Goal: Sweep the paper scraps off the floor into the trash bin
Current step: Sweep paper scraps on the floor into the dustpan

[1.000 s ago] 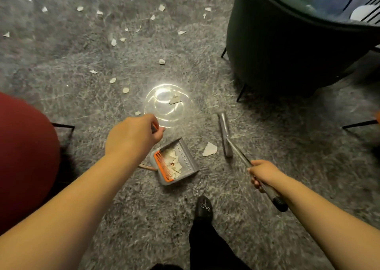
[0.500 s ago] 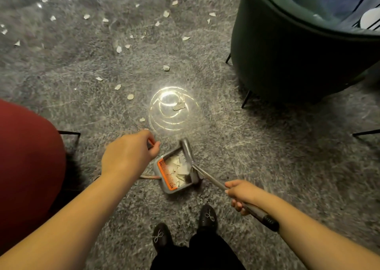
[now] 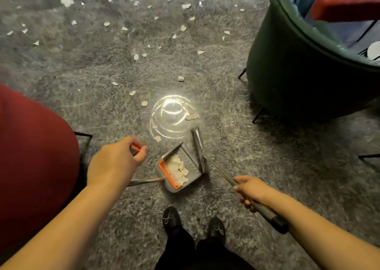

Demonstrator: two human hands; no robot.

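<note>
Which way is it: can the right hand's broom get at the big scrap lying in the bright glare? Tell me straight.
Probably yes. The right hand grips the broom, whose head stands at the dustpan mouth; bare carpet lies between it and the big scrap just beyond.

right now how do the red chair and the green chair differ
The red chair stands on the left, close beside the left arm; the green chair stands upper right, farther off. The red one shows a plain rounded surface; the green one shows a curved tub back. Both have thin black legs.
</note>
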